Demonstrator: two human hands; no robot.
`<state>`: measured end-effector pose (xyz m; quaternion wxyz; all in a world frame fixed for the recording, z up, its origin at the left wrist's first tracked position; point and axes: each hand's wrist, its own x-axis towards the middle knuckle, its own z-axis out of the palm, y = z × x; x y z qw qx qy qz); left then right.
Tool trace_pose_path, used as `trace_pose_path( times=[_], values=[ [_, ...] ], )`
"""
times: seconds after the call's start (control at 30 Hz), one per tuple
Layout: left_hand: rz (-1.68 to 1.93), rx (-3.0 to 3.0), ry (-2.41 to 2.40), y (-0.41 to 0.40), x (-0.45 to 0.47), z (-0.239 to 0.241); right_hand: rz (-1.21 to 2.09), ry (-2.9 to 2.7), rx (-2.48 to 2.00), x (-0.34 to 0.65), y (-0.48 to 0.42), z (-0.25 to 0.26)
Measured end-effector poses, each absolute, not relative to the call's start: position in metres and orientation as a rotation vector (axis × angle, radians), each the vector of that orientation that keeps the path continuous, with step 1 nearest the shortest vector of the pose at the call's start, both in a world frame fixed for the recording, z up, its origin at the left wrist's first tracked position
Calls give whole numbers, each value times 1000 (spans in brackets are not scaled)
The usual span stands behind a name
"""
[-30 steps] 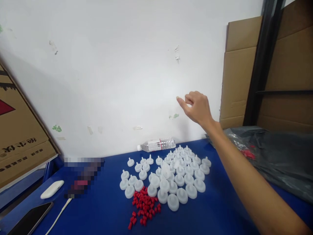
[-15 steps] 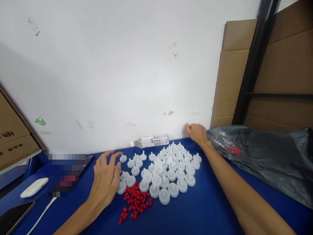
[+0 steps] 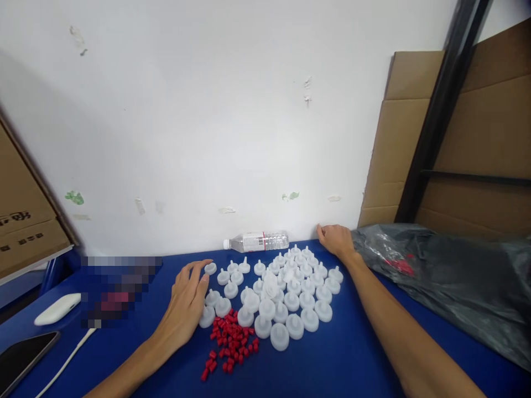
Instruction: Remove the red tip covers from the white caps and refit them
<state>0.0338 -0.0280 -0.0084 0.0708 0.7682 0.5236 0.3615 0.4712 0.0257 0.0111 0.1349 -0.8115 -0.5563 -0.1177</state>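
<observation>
Several white plastic caps [image 3: 286, 293] lie in a cluster on the blue table [image 3: 332, 365]. A small heap of red plugs [image 3: 230, 342] sits just in front of them. My left hand [image 3: 186, 304] rests flat at the cluster's left edge, fingers spread and touching the nearest caps, holding nothing. My right hand [image 3: 337, 241] lies at the far right of the cluster by the wall, next to the black bag, fingers loosely curled down on the table with nothing seen in them.
A water bottle [image 3: 257, 241] lies on its side against the white wall. A black plastic bag [image 3: 452, 276] covers the table's right side. On the left are a white mouse-shaped object [image 3: 56, 308], a phone [image 3: 22, 359], a cable and cardboard boxes [image 3: 25, 221].
My right hand came down from mid-air to the table by the wall. My left hand came into view and settled against the caps' left edge. The view shifted slightly.
</observation>
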Motion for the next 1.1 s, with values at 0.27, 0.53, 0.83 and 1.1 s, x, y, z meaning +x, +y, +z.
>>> trace_pose_path(
  times=[0.27,0.53,0.83,1.1],
  values=[
    [1080,2240,1540,-25,33,-14,-373,-1638,-2303,466,15,19],
    [1117,2144,1558,-22,33,-13,-359,-1842,-2162,441,27,51],
    [1180,2097,1515,-26,34,-7,-263,-2502,-1706,328,50,79],
    [1285,2107,1481,-28,33,-8,-431,-2582,-1846,279,47,78]
  ],
)
